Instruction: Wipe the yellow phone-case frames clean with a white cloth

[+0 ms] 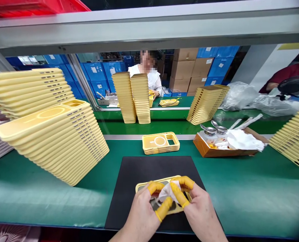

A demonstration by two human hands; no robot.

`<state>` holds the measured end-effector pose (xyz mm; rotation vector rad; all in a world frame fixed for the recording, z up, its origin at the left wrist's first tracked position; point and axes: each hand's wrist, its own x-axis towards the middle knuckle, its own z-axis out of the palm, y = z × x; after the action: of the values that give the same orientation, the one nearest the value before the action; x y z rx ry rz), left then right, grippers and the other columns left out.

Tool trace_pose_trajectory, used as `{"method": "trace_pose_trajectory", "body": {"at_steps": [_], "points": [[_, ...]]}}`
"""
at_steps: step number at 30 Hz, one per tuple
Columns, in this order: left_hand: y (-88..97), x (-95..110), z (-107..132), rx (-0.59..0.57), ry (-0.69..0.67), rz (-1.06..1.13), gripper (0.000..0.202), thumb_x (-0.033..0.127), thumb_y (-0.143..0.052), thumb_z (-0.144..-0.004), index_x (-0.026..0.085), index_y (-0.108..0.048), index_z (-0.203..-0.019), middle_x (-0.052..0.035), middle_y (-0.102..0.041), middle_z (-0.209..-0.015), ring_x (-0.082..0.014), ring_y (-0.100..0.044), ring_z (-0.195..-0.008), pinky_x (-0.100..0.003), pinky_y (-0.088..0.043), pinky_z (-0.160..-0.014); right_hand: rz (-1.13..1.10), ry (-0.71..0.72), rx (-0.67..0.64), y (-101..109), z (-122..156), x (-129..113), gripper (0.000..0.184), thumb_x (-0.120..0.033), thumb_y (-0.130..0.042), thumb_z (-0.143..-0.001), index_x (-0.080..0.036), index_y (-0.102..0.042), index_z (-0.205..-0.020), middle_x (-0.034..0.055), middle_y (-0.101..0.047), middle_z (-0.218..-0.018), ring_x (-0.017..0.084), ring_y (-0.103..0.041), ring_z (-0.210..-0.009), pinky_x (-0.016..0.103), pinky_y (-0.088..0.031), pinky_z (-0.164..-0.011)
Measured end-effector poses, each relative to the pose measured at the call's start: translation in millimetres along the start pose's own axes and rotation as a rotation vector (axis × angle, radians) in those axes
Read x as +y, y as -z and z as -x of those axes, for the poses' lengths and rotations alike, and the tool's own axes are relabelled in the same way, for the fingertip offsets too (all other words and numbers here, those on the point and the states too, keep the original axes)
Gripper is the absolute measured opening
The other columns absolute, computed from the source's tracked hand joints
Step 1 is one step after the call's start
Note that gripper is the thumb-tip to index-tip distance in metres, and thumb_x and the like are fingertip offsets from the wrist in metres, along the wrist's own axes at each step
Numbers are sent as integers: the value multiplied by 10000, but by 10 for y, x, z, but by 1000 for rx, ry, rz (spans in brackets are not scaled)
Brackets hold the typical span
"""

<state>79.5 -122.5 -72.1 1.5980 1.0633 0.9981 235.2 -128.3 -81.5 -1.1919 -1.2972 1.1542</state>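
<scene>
Yellow finger cots cover several fingertips of my left hand (146, 208) and my right hand (195, 201). Between them, both hands pinch a crumpled white wipe (168, 191). Directly beneath lies a yellow phone case (140, 186), flat on a black mat (131, 171); my fingers and the wipe hide much of its middle. Whether the wipe touches the case, I cannot tell. Beyond the mat's far edge rests a short stack of yellow phone cases (161, 143), the top one marked with a white ring.
Tall case stacks rise at left (63, 141), right (295, 141) and on the back ledge (140, 97). An orange-brown box (215, 153) at back right holds metal-topped bottles (210, 132) and white wipes (242, 139). A co-worker (158, 80) sits across the bench, below a metal beam (149, 32).
</scene>
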Motion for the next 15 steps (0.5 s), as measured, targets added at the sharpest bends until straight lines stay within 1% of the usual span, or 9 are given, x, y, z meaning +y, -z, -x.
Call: {"method": "trace_pose_trajectory", "body": {"at_steps": [1,3,4,6,8,9,12,13,15], "points": [[9,-3,-12,-8,27,54,169,304,-682,-765,182,-660,-880,-52,-664,-891,-196,-618,-817,-280,-492,-765,-26,-13,-41,16,-16,2,251,-414,-617,-789,-193,-619,-908,46,-664,-882,194,-618,-786,283,-513,-700],[35,-9,-30,-88,116,282,212,356,-637,-802,164,-648,-891,-53,-661,-838,-178,-614,-759,-282,-487,-735,-81,-22,-100,80,-57,35,257,-405,-601,-806,-190,-609,-947,58,-664,-928,197,-623,-810,295,-516,-718],[49,-11,-34,-125,166,399,238,372,-634,-805,154,-640,-900,-51,-657,-811,-164,-603,-723,-274,-481,-710,-73,-9,-72,120,-73,64,260,-394,-595,-810,-193,-604,-975,63,-660,-958,201,-624,-835,300,-518,-725],[71,-9,-30,-121,241,516,262,384,-642,-799,134,-625,-876,-39,-636,-757,-128,-559,-660,-242,-453,-654,74,86,133,194,-76,134,276,-355,-598,-801,-210,-594,-1036,69,-639,-1034,214,-611,-920,310,-519,-759],[82,2,-15,-57,265,516,268,385,-662,-784,123,-609,-809,-19,-602,-712,-103,-513,-625,-213,-418,-613,304,271,318,228,-32,184,295,-303,-593,-801,-242,-581,-1089,60,-600,-1124,221,-567,-1034,326,-500,-843],[86,12,-7,-40,264,506,279,390,-671,-776,121,-601,-788,-12,-588,-700,-98,-500,-618,-209,-410,-605,403,377,323,227,1,197,309,-291,-592,-806,-258,-572,-1112,54,-580,-1164,222,-542,-1078,338,-484,-886],[105,46,13,-52,234,483,300,405,-685,-759,121,-594,-786,-14,-581,-703,-110,-504,-630,-220,-420,-608,592,639,134,197,84,210,289,-295,-615,-814,-284,-576,-1100,33,-586,-1161,213,-526,-1095,355,-474,-920],[120,54,16,-51,226,485,298,407,-678,-767,123,-595,-802,-18,-586,-716,-118,-515,-643,-231,-429,-621,641,682,89,198,97,221,245,-292,-615,-817,-284,-592,-1060,27,-610,-1115,210,-541,-1065,354,-489,-893],[159,56,21,-27,214,481,273,391,-662,-788,129,-591,-804,-21,-592,-730,-125,-527,-664,-241,-434,-640,731,689,82,237,101,256,144,-289,-583,-841,-282,-618,-980,18,-641,-1031,204,-566,-1003,349,-515,-827]]}}
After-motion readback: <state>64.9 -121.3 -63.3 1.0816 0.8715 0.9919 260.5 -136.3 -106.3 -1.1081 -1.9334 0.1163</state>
